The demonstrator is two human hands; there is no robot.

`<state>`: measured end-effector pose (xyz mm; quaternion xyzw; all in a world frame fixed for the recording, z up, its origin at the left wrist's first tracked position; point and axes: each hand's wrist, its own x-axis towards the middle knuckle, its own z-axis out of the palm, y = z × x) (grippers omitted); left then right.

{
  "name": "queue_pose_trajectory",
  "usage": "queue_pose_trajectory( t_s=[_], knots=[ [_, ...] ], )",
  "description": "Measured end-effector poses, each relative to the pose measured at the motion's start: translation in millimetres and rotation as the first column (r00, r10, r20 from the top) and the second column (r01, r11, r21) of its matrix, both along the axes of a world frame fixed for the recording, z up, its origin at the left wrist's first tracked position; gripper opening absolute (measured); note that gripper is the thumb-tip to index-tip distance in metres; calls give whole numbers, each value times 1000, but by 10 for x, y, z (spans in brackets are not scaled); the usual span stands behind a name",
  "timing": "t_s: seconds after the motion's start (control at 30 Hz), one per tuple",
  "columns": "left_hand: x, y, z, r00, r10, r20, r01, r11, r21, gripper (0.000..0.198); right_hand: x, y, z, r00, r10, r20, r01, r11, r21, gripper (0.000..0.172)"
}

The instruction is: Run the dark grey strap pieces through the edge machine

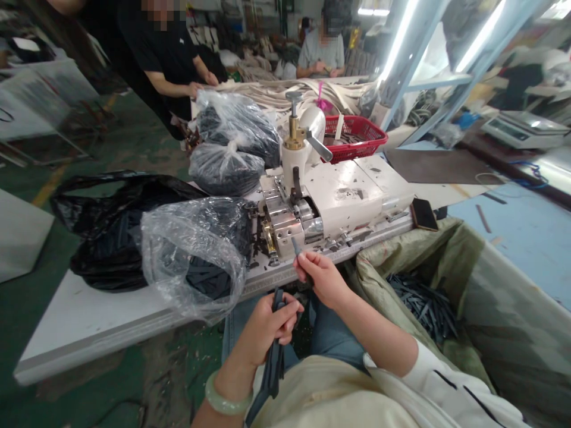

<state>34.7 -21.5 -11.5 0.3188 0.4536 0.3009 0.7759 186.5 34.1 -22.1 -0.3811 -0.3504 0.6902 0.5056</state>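
Note:
My left hand is closed around a bundle of dark strips that hangs down over my lap. Just above and to the right, my right hand pinches one narrow dark strip, its tip pointing up at the front of a cream-coloured machine. The machine has a metal roller head and a brass-and-steel post. Dark scraps lie around its base. Left of the machine, a clear plastic bag and a black bag hold more dark strips.
A green sack of dark strips stands at the right. A phone lies on the machine table's edge. Behind are tied clear bags, a red basket, and two people at a table of pale strips.

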Motion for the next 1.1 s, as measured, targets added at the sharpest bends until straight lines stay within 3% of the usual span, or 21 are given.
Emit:
queue_pose_trajectory(
  t_s=[0.07,0.23,0.47,0.63,0.7,0.8,0.83,0.87,0.93,0.97,1.03,1.1],
  knots=[
    [-14,10,9,1000,19,-3,-19,1000,4,28,50,195,48,998,-61,-13,61,998,-22,31],
    [-93,36,24,998,69,14,-68,997,-18,29,137,582,127,998,-4,-61,-4,991,-134,31],
    [-152,61,-64,997,73,37,-72,997,-32,31,55,670,146,984,-97,-146,70,981,-183,23],
    [-125,69,-49,997,55,50,-54,998,-32,29,-3,684,210,934,-295,-202,258,947,-190,24],
    [-112,64,-15,996,59,64,-57,998,-37,28,198,588,223,867,-439,-237,424,899,-113,22],
    [-99,54,34,993,76,89,-73,996,-44,27,861,240,130,649,-671,-358,701,711,-60,17],
    [-91,53,43,992,73,101,-69,996,-49,27,1126,81,56,553,-725,-410,765,637,-95,25],
    [-78,53,47,991,63,116,-57,997,-57,27,1372,-88,-36,493,-750,-440,781,605,-155,39],
    [-27,60,35,988,22,153,-10,997,-78,27,1700,-424,-241,466,-775,-426,720,612,-326,62],
    [13,65,22,985,0,175,16,996,-89,27,1749,-576,-334,489,-775,-400,674,627,-390,63],
    [117,76,-13,975,-11,222,36,994,-106,27,1599,-826,-457,605,-722,-336,567,687,-454,46],
    [228,85,-49,963,67,260,-40,993,-110,28,1204,-995,-474,806,-515,-291,360,818,-449,25]
  ],
)
